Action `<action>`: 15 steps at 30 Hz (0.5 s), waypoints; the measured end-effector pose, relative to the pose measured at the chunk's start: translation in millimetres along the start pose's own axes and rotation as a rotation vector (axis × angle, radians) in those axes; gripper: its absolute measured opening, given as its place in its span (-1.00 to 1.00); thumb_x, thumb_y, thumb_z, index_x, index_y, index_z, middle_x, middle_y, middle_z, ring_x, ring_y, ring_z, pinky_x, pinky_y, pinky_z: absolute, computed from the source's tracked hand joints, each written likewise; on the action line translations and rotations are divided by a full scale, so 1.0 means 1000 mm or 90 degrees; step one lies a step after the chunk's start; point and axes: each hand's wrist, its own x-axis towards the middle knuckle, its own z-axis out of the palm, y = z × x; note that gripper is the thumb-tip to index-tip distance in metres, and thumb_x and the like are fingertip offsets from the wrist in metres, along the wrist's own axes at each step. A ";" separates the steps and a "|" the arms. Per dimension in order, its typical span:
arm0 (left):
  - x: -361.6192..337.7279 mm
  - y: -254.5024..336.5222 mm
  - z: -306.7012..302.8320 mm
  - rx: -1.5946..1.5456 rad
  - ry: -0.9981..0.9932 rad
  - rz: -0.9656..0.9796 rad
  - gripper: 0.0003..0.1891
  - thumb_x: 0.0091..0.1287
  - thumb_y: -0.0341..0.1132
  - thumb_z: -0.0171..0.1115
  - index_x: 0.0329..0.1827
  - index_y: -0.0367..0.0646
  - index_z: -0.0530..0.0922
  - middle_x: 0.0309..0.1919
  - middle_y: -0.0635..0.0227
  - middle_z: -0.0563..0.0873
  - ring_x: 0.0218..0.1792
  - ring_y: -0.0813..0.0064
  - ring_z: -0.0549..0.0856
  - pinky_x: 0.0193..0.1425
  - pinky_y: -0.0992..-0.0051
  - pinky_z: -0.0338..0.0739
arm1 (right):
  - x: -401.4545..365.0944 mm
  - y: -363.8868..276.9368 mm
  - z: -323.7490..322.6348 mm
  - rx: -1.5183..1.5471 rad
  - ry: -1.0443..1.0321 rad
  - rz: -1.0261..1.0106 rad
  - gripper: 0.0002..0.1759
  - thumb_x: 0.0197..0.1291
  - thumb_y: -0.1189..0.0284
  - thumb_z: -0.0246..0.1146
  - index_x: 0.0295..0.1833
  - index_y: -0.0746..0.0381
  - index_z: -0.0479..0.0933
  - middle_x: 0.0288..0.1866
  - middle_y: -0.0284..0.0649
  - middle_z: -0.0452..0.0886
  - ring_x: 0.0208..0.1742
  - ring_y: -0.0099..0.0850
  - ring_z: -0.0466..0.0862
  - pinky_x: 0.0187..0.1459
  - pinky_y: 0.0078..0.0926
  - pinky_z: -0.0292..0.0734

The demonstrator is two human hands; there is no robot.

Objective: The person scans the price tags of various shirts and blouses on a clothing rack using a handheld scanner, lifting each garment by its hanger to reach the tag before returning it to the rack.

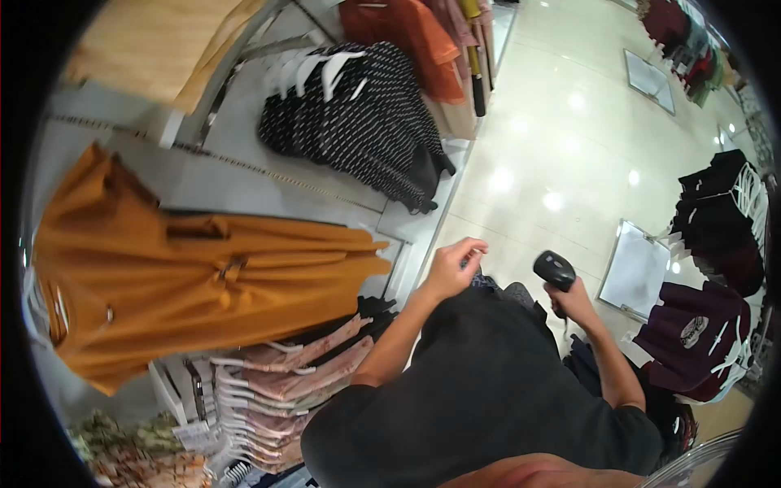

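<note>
- L hand (452, 267) is pinching, thumb & fingertips closed on the top edge of a dark grey fabric garment (488, 382); the bit betw. the tips is too small to tell.
- R hand (576, 302) is gripping a black plastic handheld barcode scanner (555, 268), fingers wrapped tight round its handle, just beside L hand.
- Garment is lying betw. both forearms, above the glossy cream tiled floor (537, 146).
- Mustard-orange fabric dress (187, 276) is hanging at far left, well apart.
</note>
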 end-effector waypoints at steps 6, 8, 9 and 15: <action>0.094 -0.133 -0.019 0.354 -0.282 -0.237 -0.54 0.35 -0.08 0.18 0.16 -0.23 0.53 0.03 0.01 0.68 0.10 0.05 0.65 0.20 0.23 0.50 | 0.120 -0.062 -0.035 0.101 0.074 -0.066 -0.77 0.22 0.35 0.35 -0.40 0.23 0.51 -0.67 -0.40 0.48 -0.66 -0.63 0.46 -0.59 -0.58 0.32; 0.134 -0.162 -0.023 0.366 -0.429 -0.339 -0.44 0.34 0.02 0.17 0.24 -0.22 0.50 0.12 -0.01 0.65 0.18 0.02 0.60 0.29 0.22 0.45 | 0.158 -0.087 -0.058 0.089 0.080 -0.084 -0.78 0.22 0.36 0.35 -0.38 0.23 0.51 -0.67 -0.40 0.48 -0.66 -0.63 0.45 -0.59 -0.57 0.31; 0.157 -0.172 -0.024 0.329 -0.429 -0.384 -0.44 0.33 0.01 0.19 0.24 -0.22 0.50 0.11 -0.02 0.65 0.17 0.02 0.61 0.28 0.22 0.45 | 0.178 -0.099 -0.070 0.076 0.086 -0.085 -0.78 0.22 0.36 0.35 -0.38 0.23 0.51 -0.67 -0.40 0.48 -0.66 -0.63 0.45 -0.59 -0.57 0.31; 0.322 -0.169 -0.013 0.345 -0.412 -0.335 -0.50 0.32 -0.03 0.21 0.17 -0.22 0.53 0.07 -0.02 0.67 0.11 0.07 0.65 0.17 0.24 0.52 | 0.270 -0.190 -0.147 0.085 0.145 -0.092 -0.81 0.21 0.40 0.33 -0.38 0.25 0.51 -0.67 -0.41 0.48 -0.65 -0.64 0.46 -0.58 -0.58 0.32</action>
